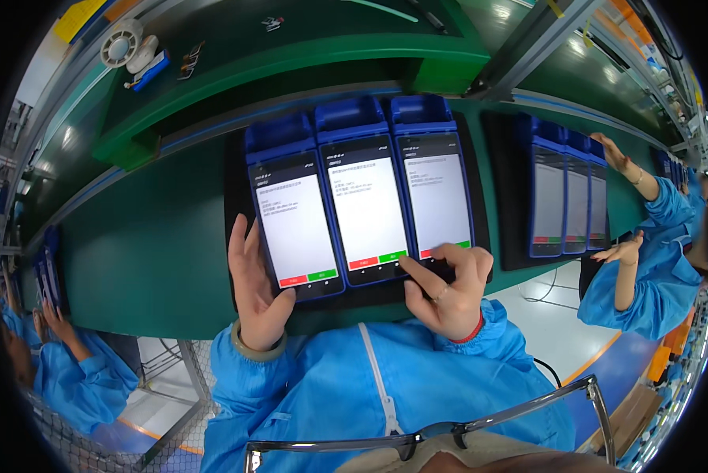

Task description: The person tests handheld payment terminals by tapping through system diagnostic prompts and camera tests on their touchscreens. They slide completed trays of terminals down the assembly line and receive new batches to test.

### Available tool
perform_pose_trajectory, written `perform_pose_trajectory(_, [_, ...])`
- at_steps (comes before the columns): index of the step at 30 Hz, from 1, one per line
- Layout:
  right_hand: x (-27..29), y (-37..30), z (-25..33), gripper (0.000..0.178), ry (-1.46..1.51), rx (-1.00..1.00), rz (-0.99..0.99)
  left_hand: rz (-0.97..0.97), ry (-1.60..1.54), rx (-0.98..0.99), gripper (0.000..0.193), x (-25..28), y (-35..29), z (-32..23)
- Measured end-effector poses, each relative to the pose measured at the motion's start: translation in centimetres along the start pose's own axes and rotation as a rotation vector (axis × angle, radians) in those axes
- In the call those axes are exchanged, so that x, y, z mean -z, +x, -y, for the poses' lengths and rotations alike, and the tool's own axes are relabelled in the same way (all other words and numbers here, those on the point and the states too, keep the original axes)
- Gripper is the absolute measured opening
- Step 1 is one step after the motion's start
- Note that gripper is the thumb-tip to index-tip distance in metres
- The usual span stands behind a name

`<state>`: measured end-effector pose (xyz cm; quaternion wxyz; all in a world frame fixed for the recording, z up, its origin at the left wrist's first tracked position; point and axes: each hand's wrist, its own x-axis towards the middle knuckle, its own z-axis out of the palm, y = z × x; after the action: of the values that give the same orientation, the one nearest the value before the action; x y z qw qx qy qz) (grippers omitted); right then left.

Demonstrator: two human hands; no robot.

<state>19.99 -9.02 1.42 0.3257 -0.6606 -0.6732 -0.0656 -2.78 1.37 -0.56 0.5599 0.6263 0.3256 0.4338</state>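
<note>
Three handheld terminals in blue housings lie side by side in front of me: a left terminal [292, 229], a middle terminal [367, 209] and a right terminal [439, 193]. Each lit screen has a white page with a red and a green button at its bottom. My left hand [261, 303] rests along the left terminal's lower left edge, fingers stretched out and thumb by its bottom corner. Over the lower ends of the middle and right terminals is my right hand [448, 296], its index fingertip at the middle terminal's green button. It grips nothing; its other fingers are bent and partly cover the right terminal's buttons.
The terminals lie on a black mat [480, 213] on a green bench [149, 260]. Behind stands a raised green shelf [291, 67] with a small white fan [121, 47]. At right, a co-worker's hands [623, 251] are near more terminals [571, 201]; another co-worker [82, 378] sits at left.
</note>
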Motion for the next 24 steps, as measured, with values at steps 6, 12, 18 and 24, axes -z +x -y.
perform_pose_trajectory(6, [0.6, -0.2, -0.4, 0.031, 0.040, -0.102, -0.023, -0.040, 0.175, 0.010, 0.091, -1.5, 0.1, -0.2])
perform_pose_trajectory(12, [0.9, -1.9, -2.2, 0.029, 0.034, -0.193, -0.100, -0.068, 0.320, -0.033, 0.095, -1.8, 0.2, 0.1])
perform_pose_trajectory(18, [1.0, -3.2, -3.6, 0.034, 0.077, -0.262, -0.201, -0.059, 0.301, -0.031, 0.092, -1.6, 0.0, -0.1])
perform_pose_trajectory(24, [0.3, -3.3, -4.0, 0.035, 0.157, -0.307, -0.278, -0.058, 0.237, -0.050, 0.088, -1.5, 0.1, 0.0])
